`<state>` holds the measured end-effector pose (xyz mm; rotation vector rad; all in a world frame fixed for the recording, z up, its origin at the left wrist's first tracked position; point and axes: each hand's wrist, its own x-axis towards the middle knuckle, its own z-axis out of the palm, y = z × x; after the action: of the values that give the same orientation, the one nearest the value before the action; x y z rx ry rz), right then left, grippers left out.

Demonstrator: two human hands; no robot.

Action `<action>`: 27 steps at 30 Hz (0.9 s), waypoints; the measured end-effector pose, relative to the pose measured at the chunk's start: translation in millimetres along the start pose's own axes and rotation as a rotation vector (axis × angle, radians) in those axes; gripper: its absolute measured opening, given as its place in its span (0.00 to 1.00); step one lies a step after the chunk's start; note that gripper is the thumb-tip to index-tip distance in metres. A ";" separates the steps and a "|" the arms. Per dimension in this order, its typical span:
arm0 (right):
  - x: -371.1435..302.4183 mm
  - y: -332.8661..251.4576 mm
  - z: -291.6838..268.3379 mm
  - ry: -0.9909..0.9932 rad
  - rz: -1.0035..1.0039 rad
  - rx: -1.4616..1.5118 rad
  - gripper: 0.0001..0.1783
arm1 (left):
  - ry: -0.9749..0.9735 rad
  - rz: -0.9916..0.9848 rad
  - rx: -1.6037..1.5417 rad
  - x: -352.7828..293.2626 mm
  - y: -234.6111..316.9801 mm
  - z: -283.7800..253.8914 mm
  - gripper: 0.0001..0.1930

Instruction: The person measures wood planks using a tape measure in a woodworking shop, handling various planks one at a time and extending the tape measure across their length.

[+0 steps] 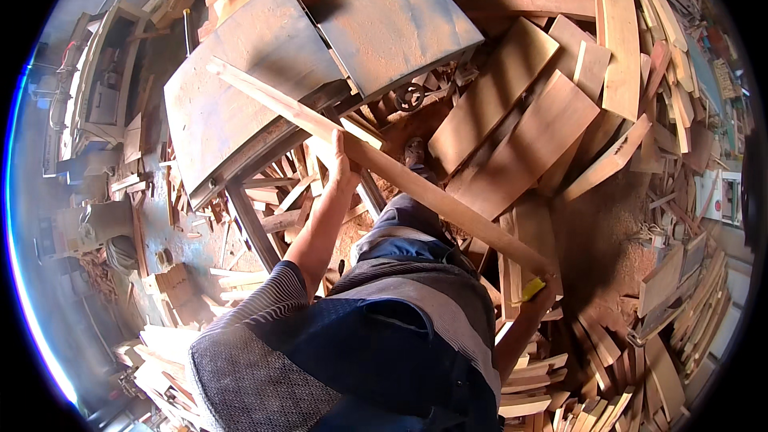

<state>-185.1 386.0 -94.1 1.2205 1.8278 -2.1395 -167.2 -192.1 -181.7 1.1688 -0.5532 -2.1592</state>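
A long, narrow wooden board (416, 186) slants across in front of me, from the table saw's steel top down to my right side. My left hand (340, 158) is closed on its near edge around the middle, partly hidden by the board. At the near right end, my right hand (544, 294) is closed on the board, low beside my hip. A small bright yellow thing (529, 289) shows at that hand; its kind I cannot make out. The board's far end lies over the left part of the saw table (240, 116), which carries sawdust.
Wide planks (512, 144) lie stacked to the right of the saw. More boards (620, 40) lean at the far right. Offcuts (284, 200) fill the space under the saw table, near its steel leg (252, 228). A handwheel (410, 97) sits below the table edge.
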 end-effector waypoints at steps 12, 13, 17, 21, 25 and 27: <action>-50.6 38.5 -7.4 0.052 0.058 0.090 0.09 | -0.067 -0.011 0.091 -6.7 7.4 -13.3 0.31; -56.0 34.6 -3.9 0.073 0.049 0.091 0.10 | -0.075 -0.002 0.095 -7.7 6.9 -11.8 0.31; -44.6 41.9 -16.3 0.028 0.141 0.066 0.11 | -0.033 0.013 0.108 -16.0 8.1 3.8 0.28; -42.5 38.5 -11.6 -0.014 0.049 -0.005 0.13 | -0.020 0.029 0.097 -21.6 12.3 12.8 0.27; -31.8 37.2 -19.1 0.003 0.104 -0.013 0.14 | -0.099 0.071 0.103 -26.3 11.5 12.3 0.22; -35.3 32.8 -14.0 0.017 0.138 -0.030 0.14 | -0.103 0.059 0.115 -29.2 12.7 9.7 0.21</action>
<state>-136.7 373.6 -98.9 1.3201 1.7210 -2.0274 -159.1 -180.6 -151.5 1.0911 -0.7572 -2.1708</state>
